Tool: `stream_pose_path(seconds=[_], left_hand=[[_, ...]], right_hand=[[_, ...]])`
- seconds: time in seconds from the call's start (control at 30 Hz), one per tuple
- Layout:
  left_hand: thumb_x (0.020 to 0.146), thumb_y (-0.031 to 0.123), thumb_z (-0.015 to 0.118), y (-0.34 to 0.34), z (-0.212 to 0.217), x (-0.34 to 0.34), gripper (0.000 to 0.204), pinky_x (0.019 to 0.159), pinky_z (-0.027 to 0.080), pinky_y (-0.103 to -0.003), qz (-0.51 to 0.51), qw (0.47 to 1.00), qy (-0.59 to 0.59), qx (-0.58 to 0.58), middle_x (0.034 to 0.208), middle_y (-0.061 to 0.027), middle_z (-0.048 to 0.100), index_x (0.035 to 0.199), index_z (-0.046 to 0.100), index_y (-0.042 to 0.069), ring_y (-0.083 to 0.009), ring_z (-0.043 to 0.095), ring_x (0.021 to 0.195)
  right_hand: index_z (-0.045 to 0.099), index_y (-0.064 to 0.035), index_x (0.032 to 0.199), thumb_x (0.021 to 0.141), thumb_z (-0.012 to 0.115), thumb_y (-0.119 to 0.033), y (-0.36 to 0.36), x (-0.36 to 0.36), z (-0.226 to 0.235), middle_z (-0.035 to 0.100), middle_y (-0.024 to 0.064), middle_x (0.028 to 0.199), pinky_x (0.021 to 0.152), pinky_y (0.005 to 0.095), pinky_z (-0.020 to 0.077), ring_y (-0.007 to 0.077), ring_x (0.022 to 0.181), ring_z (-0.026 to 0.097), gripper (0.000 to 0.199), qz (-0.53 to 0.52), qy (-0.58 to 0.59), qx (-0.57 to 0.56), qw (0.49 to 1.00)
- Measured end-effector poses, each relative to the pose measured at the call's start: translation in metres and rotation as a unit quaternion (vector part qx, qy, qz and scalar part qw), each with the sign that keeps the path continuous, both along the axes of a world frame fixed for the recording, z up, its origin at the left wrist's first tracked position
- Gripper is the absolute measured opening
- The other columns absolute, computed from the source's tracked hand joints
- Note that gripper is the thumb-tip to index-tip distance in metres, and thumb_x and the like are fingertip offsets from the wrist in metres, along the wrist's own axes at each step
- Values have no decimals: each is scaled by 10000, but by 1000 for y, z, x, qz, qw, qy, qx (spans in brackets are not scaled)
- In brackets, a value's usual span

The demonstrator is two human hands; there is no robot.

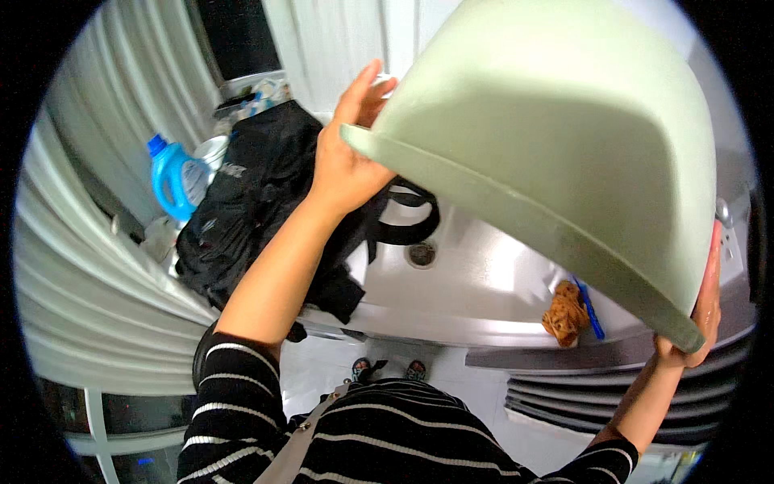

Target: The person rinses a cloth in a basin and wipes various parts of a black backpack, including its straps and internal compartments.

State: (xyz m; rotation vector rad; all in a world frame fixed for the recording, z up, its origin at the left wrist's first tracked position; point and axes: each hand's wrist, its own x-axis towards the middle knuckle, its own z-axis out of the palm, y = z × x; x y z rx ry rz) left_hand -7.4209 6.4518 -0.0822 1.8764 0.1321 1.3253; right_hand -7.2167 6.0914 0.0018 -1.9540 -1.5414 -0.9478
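A large pale green plastic basin point(556, 161) is held up and tilted over the white sink point(476, 266), its outer wall and rim showing and its inside hidden from me. My left hand point(351, 161) grips the rim on the left, the thumb pointing up along the wall. At the lower right end of the rim, my right hand point(700, 319) is closed round the edge, part of it behind the basin. Left of the sink's drain point(421, 255) lies a black fabric bag point(266, 177) with straps, close to my left forearm.
A blue detergent bottle point(185, 181) stands beyond the bag at the left, beside a white cup point(211, 151). On the sink's right front edge rest a brown crumpled cloth point(566, 315) and a blue-handled tool point(589, 310). Pale curtains point(97, 266) hang on the left.
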Motion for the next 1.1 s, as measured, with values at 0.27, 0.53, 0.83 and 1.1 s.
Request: stream_pose_path(seconds=[0.27,0.53,0.83,1.1], left_hand=[[821,107,675,57,-9,-44,269,813,482,-343,92,972,-200,-86,1020,-68,629,1065,588,35,-217,602,931],[847,188,673,63,7,-132,462,677,534,-416,227,864,-261,-366,1151,-143,566,1223,473,8,-279,606,937],[863,206,585,42,-22,-223,353,473,535,-260,276,801,-139,-512,935,-119,630,1129,500,-10,-161,620,656],[885,258,603,33,-10,-204,308,355,483,-186,284,793,-125,-525,788,-57,641,1045,551,0,-103,567,491]], right_hand=[[389,-39,1395,890,541,-135,115,-7,74,374,175,1440,1088,400,309,296,1313,392,536,207,-216,50,953],[453,-114,1359,753,749,-197,227,-50,34,386,162,1430,1040,408,374,298,1280,425,679,250,-110,186,944],[544,-49,1228,773,706,-127,256,4,-134,445,212,1353,1050,416,326,357,1264,422,489,219,261,34,940],[332,-55,1397,785,717,-266,288,26,-223,367,212,1392,1068,410,275,349,1277,361,753,56,362,66,928]])
